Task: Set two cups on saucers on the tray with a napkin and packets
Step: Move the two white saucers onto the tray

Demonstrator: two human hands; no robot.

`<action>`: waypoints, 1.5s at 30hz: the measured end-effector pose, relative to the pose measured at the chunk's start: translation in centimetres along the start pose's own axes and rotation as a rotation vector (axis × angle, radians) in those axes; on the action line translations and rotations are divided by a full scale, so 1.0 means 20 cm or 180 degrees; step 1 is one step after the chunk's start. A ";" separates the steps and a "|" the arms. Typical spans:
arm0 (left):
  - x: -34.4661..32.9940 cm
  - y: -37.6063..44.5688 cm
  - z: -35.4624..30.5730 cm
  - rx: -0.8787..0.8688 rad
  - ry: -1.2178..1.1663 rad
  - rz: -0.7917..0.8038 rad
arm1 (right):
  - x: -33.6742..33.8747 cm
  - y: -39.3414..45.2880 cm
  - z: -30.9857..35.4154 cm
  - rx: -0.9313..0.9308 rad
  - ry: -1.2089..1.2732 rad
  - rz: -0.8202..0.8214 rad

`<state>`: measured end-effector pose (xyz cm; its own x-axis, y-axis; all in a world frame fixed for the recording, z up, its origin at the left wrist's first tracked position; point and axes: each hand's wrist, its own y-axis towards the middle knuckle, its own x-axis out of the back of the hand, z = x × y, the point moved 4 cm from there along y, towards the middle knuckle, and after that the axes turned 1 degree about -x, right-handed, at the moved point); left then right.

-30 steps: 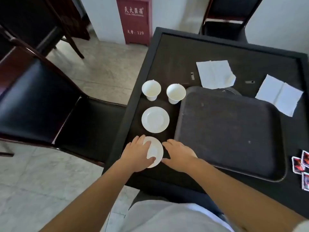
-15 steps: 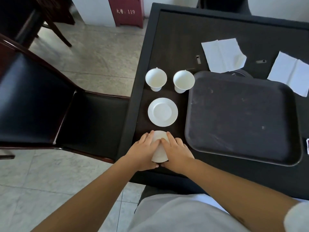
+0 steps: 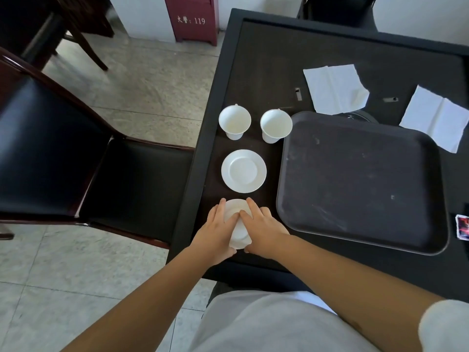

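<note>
From the head camera, both hands met over the nearer saucer [image 3: 237, 224] at the near edge of the dark table [image 3: 266, 59]. The left hand [image 3: 218, 233] curled round its left rim and the right hand [image 3: 264, 233] pressed on its right side, fingers closed onto the white plate, which sat tilted between them (whether it had fully left the tabletop could not be told). Just beyond it the second saucer [image 3: 243, 170] lay flat on the table, and past that stood two white cups, the left cup [image 3: 234, 122] and the right cup [image 3: 275, 125], both upright and side by side. To the right of all four lay the dark tray [image 3: 360, 181], with nothing on it. Behind the tray one white napkin [image 3: 335, 88] lay unfolded, touching the tray's far rim, and another napkin [image 3: 439, 118] lay off the far right corner. A printed packet [image 3: 462, 226] showed at the picture's right edge, just beside the tray.
</note>
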<state>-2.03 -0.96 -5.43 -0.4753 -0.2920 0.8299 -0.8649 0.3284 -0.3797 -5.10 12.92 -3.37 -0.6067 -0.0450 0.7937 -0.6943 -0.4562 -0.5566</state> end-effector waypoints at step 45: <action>-0.06 1.23 -1.66 -0.0702 0.0494 0.0308 | 0.22 -0.66 -1.93 -0.0819 0.1394 -0.0977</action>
<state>-17.40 37.32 -2.21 -0.5088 -0.1143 0.8533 -0.7526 0.5404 -0.3764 -13.57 53.10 -2.07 -0.4285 0.4510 0.7830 -0.9017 -0.1578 -0.4026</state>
